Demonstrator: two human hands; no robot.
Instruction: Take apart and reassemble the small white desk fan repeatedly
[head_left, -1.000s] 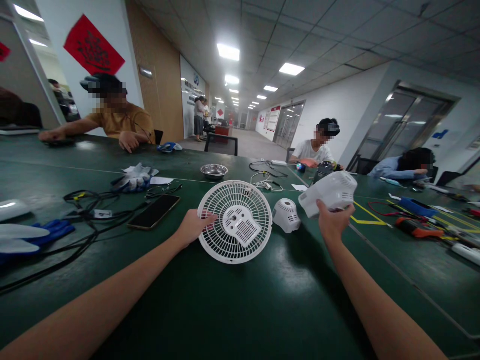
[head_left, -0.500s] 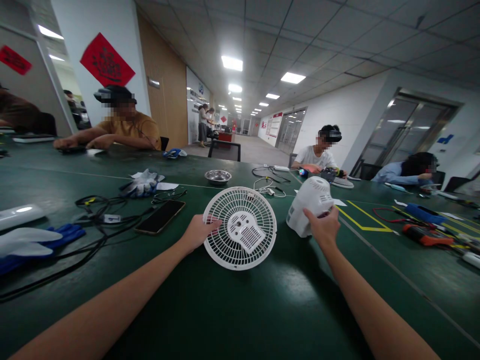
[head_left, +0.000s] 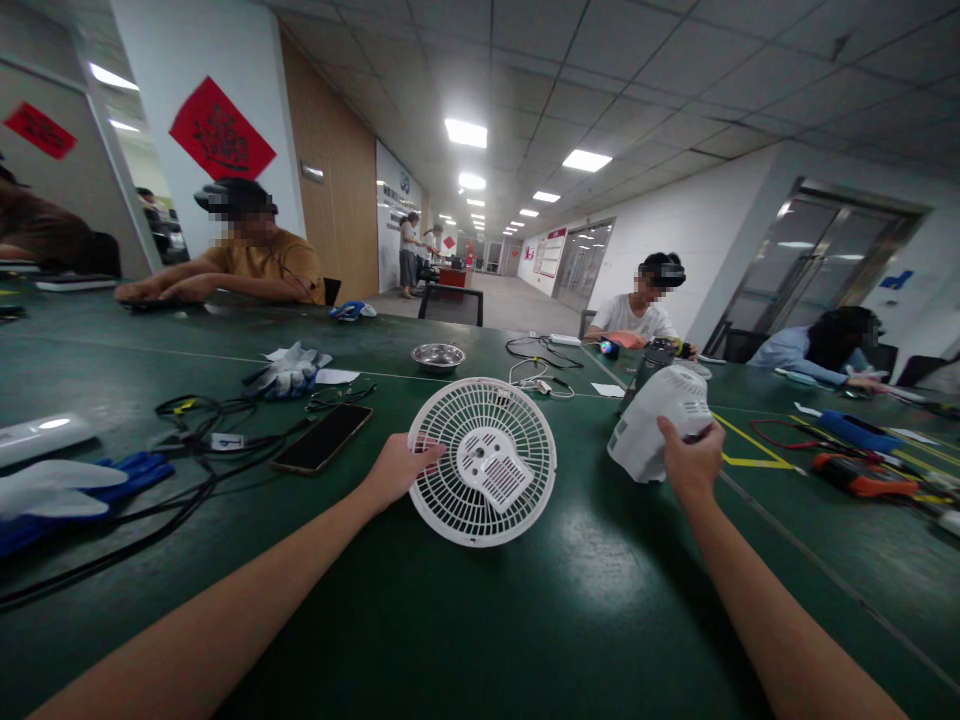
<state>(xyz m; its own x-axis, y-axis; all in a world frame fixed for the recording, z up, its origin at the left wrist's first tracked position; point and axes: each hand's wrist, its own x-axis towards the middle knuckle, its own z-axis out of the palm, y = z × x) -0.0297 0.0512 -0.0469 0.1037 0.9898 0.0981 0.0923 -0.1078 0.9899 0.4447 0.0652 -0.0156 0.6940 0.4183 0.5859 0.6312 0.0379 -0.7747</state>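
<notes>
The one camera sat on the person's head, close above the green table (head_left: pixel 480 630), and looked forward and down across it, past the far edge, into the long hall (head_left: pixel 501 311)

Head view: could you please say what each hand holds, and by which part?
Left hand: round white plastic grille, by its left rim. Right hand: tapered white plastic housing, by its right side.

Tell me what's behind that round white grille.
Beyond the grille are a metal bowl and a white cable on the green table. The grille's central plate mostly covers whatever is directly behind it.
</notes>
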